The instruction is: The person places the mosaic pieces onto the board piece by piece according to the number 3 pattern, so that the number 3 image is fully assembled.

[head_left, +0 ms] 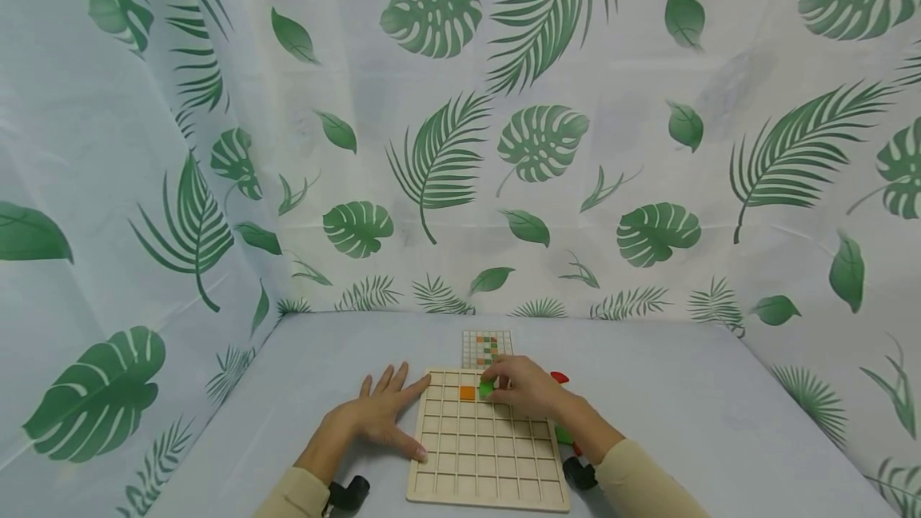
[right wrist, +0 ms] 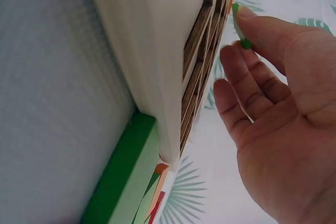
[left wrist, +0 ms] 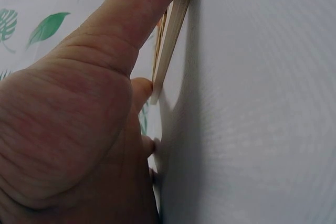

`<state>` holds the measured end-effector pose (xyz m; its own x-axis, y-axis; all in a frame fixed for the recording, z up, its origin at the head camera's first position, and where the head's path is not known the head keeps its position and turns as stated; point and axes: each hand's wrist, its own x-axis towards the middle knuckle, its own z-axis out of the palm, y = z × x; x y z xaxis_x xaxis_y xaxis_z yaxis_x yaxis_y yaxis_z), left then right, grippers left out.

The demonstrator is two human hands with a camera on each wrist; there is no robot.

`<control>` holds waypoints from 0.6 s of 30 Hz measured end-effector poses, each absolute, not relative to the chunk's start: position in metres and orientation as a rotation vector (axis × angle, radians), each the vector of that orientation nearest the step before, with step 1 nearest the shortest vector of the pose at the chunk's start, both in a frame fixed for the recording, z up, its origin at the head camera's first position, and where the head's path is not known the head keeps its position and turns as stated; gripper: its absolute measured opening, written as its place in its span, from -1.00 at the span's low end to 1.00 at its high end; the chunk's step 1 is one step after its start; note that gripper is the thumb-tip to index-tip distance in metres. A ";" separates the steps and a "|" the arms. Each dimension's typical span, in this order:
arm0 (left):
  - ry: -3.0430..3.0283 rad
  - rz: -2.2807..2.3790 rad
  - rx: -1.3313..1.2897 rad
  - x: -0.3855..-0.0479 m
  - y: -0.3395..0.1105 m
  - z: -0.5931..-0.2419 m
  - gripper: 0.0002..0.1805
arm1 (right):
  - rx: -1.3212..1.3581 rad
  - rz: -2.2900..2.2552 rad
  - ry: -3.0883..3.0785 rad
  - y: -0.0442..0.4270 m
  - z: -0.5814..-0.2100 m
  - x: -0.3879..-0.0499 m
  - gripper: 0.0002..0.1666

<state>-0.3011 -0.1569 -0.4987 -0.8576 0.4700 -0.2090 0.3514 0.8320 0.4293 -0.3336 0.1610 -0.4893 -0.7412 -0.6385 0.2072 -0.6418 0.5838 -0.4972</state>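
Pinching a green tile [head_left: 487, 389] between thumb and fingers, the right hand [head_left: 528, 386] extends over the far part of a gridded wooden board [head_left: 486, 466]; its grip is clamped on the tile. The tile appears just to the right of an orange tile [head_left: 468, 393], which lies in a cell near the far edge; whether the green one touches the board cannot be told. The left hand [head_left: 384, 414] lies at the board's left side, its grip apart: the fingers are spread, with thumb and forefinger touching the edge. Beyond the board, a patterned card [head_left: 486, 348], partly hidden by the right hand, rests on the white bench [head_left: 324, 390]. Along the right edge lie a red piece [head_left: 559, 377] and a green block [right wrist: 123, 169].
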 end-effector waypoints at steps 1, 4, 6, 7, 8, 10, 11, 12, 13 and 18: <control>2.707 0.547 0.624 -0.301 -0.157 -0.499 0.40 | 1.134 0.878 -2.790 0.161 -0.489 -0.333 -0.73; 2.707 0.546 0.623 -0.301 -0.157 -0.498 0.40 | 1.157 0.872 -2.783 0.160 -0.488 -0.332 -0.75; 2.708 0.547 0.623 -0.300 -0.157 -0.497 0.40 | 1.172 0.869 -2.779 0.160 -0.487 -0.332 -0.76; 2.709 0.545 0.623 -0.300 -0.157 -0.497 0.40 | 1.178 0.866 -2.779 0.160 -0.486 -0.331 -0.76; 2.710 0.545 0.622 -0.300 -0.156 -0.497 0.40 | 1.181 0.858 -2.782 0.160 -0.486 -0.331 -0.76; 2.714 0.541 0.621 -0.299 -0.156 -0.496 0.40 | 1.189 0.844 -2.784 0.160 -0.486 -0.331 -0.77; 2.716 0.539 0.621 -0.299 -0.156 -0.496 0.40 | 1.193 0.838 -2.784 0.159 -0.486 -0.332 -0.77; 2.717 0.538 0.620 -0.299 -0.156 -0.496 0.40 | 1.200 0.832 -2.779 0.159 -0.486 -0.331 -0.77; 2.718 0.537 0.621 -0.299 -0.156 -0.496 0.40 | 1.202 0.827 -2.780 0.159 -0.486 -0.332 -0.77; 2.721 0.533 0.619 -0.298 -0.155 -0.495 0.39 | 1.211 0.789 -2.784 0.158 -0.486 -0.332 -0.79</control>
<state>-0.2985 -0.1553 -0.4954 -0.8625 0.4633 -0.2037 0.3522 0.8385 0.4157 -0.3321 0.1577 -0.4861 -0.7019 -0.6840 0.1988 -0.6865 0.5752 -0.4447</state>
